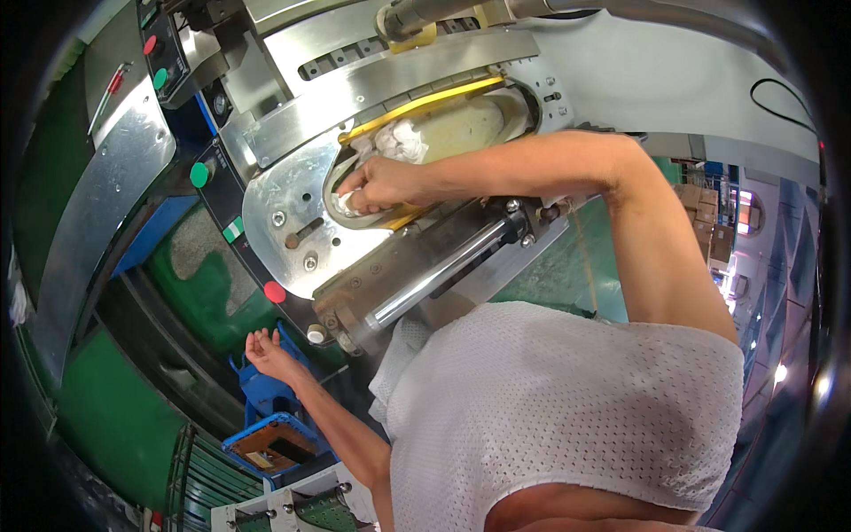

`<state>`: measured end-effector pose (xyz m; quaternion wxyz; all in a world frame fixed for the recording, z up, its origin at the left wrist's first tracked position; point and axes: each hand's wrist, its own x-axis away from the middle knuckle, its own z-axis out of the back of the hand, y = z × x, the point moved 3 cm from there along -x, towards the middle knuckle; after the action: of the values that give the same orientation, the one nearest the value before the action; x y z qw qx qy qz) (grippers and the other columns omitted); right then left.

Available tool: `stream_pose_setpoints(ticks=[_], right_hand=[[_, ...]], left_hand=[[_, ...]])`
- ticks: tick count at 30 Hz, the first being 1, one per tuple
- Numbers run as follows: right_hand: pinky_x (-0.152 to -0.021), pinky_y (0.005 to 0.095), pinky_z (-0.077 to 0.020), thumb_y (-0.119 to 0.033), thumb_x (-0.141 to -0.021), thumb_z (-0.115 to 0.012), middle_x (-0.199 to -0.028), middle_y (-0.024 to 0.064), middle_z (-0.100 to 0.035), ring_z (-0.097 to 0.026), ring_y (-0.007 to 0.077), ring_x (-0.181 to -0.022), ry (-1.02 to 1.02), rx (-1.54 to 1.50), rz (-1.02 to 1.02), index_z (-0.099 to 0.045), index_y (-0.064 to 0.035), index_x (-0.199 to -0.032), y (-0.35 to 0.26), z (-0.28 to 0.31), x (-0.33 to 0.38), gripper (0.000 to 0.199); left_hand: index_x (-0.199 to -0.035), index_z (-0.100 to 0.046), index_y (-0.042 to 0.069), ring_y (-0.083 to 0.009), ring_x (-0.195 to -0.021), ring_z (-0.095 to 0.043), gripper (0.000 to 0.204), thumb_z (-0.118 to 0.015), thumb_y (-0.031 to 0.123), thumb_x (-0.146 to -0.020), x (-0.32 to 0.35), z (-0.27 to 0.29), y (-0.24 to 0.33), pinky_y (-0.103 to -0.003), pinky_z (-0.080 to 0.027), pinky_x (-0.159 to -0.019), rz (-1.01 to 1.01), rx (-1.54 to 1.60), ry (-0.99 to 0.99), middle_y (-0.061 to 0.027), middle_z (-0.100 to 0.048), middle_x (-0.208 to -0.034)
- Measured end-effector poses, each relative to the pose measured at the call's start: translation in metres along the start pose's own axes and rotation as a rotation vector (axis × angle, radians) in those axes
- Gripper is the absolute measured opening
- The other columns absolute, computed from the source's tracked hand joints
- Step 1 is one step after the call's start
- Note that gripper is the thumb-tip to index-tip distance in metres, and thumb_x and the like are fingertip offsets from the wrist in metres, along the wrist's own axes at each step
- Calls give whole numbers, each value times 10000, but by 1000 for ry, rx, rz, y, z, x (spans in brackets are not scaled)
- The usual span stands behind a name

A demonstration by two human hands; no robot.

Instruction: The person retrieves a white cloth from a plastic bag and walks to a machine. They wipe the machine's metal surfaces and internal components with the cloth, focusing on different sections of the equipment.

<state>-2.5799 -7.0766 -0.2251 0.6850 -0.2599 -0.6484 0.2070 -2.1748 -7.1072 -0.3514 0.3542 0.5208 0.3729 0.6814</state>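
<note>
My right hand (383, 183) reaches into a sole-shaped hollow in a metal machine. Its fingers are closed on a white crumpled wad (344, 204), cloth or paper, at the hollow's near left end. A second white wad (399, 142) lies farther in, on the pale yellowish lining (465, 124). Yellow strips (425, 105) edge the hollow along its far and near sides. Low on the left, my left hand (273, 356) hangs in the air with loosely bent fingers apart and nothing in it. It is close above a blue stand (261, 387).
A metal cylinder rod (434, 282) runs along the machine's near side. Red and green buttons (200, 174) sit on the control panel at left. A curved metal plate (102, 208) juts out there, bearing a red pen (115, 84). Cardboard boxes (705, 217) are stacked far right.
</note>
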Motion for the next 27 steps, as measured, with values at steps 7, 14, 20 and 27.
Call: stream_pose_setpoints(ticks=[7,14,20,27], right_hand=[[-613,394,-461,-90,-798,-594,-678,153,-596,-584,291,-635,-227,810,648,-613,3,-836,-19,10,-18,102],[-693,468,-510,-156,-830,-599,-771,178,-663,-653,379,-741,-453,1507,584,-657,-32,-912,-8,46,15,160],[-638,406,-523,-174,-841,-593,-680,122,-675,-647,267,-595,-81,417,292,-715,-29,-937,-11,34,13,212],[-670,421,-499,-154,-858,-608,-792,202,-679,-659,327,-702,-277,706,789,-694,-50,-982,-5,16,-25,182]], left_hand=[[-1198,-492,-48,-239,-1048,-604,291,-583,136,-991,19,-15,3,-358,-582,-845,6,40,15,-158,-565,-1137],[-1232,-467,-77,-271,-1069,-611,317,-553,123,-1002,28,-4,-4,-367,-589,-856,1,-29,110,-203,-575,-1174],[-1223,-476,-70,-287,-1086,-621,316,-556,127,-989,33,12,-25,-385,-573,-871,17,-23,197,-222,-587,-1181],[-1238,-485,-62,-293,-1132,-610,322,-516,176,-1023,29,-16,-20,-365,-551,-908,-8,35,172,-233,-593,-1229]])
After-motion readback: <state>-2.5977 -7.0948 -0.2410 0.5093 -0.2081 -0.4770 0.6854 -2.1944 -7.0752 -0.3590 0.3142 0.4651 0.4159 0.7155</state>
